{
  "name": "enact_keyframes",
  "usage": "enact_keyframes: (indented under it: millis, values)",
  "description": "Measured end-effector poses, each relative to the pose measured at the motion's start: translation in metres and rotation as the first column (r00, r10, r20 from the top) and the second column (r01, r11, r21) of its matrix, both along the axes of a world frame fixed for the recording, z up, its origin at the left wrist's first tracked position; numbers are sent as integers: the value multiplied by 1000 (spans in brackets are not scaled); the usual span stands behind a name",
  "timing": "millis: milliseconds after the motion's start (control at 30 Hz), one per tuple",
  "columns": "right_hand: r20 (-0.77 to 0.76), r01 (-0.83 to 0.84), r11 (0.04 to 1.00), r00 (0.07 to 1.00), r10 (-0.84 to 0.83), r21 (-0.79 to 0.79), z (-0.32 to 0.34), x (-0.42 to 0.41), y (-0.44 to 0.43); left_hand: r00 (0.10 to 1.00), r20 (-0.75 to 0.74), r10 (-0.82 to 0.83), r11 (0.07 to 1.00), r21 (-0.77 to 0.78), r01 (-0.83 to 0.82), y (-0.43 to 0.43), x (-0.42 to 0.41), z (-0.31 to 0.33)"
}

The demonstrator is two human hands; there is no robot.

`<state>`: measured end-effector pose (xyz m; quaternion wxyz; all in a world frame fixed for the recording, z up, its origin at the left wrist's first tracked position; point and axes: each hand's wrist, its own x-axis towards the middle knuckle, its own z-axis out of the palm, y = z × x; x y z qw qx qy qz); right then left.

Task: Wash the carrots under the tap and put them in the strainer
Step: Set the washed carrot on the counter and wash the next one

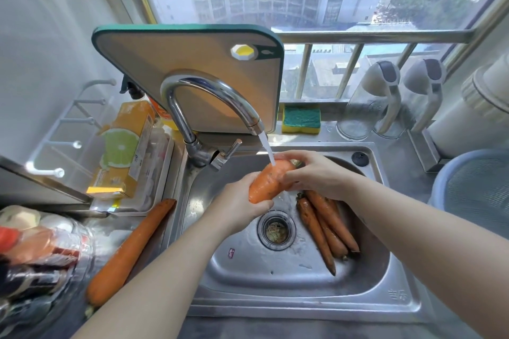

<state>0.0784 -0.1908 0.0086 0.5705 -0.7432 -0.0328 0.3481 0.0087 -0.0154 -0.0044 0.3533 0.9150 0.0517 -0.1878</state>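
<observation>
A thick orange carrot (268,181) is held over the steel sink (303,281) under the running stream from the curved tap (209,101). My left hand (242,206) grips its lower end and my right hand (311,173) wraps its upper end. Three thinner carrots (325,223) lie in the basin to the right of the drain (276,230). One long carrot (132,250) rests on the counter left of the sink. The blue-rimmed strainer (476,192) sits at the right edge.
A cutting board (192,63) leans behind the tap against the window. A green and yellow sponge (301,119) lies on the sill. Two jugs (385,99) stand at the right. An orange box (124,151) and bottles crowd the left counter.
</observation>
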Motion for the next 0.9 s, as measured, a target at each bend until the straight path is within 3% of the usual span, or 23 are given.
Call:
enact_keyframes:
  millis: [200, 433, 567, 733, 900]
  values:
    - [57, -5, 1000, 998, 5, -10, -1, -1, 2, 1000, -7, -7, 1000, -28, 7, 2, 0, 1]
    - [126, 50, 999, 991, -50, 1, -7, -3, 6, 998, 57, 11, 998, 58, -14, -6, -4, 0]
    - [186, 122, 991, 977, -109, -61, -14, -4, 12, 998, 66, 21, 998, 65, -25, -8, -6, -2]
    - [298, 90, 973, 954, -23, -211, -11, -1, 14, 998, 68, 8, 997, 80, -13, -9, 0, 0]
    - [23, 38, 999, 999, -37, -27, -4, 8, 5, 997, 73, -10, 998, 70, 5, -9, 5, 0]
